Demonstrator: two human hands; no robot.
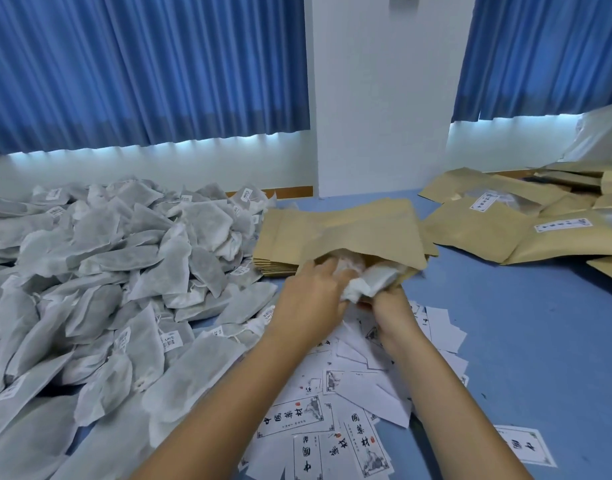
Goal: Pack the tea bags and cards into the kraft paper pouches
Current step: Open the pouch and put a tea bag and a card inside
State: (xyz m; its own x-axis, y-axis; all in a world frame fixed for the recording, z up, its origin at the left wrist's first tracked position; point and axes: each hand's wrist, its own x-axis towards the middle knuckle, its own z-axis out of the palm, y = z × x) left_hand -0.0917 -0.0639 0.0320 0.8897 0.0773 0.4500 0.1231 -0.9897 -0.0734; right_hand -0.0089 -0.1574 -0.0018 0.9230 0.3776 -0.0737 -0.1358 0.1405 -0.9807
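A kraft paper pouch [346, 230] lies in the middle of the blue table with its mouth toward me. My left hand [311, 292] grips white tea bags [370, 280] that sit partly inside the mouth. My right hand [392, 313] pinches the pouch's lower lip just below them. A big heap of loose tea bags [124, 271] covers the left of the table. Printed cards [349, 410] lie scattered under my forearms.
A flat stack of empty pouches [276, 266] sits under the held pouch. Filled, labelled pouches [526, 230] pile up at the right. One card [522, 445] lies apart at the lower right. Blue curtains and a white pillar stand behind the table.
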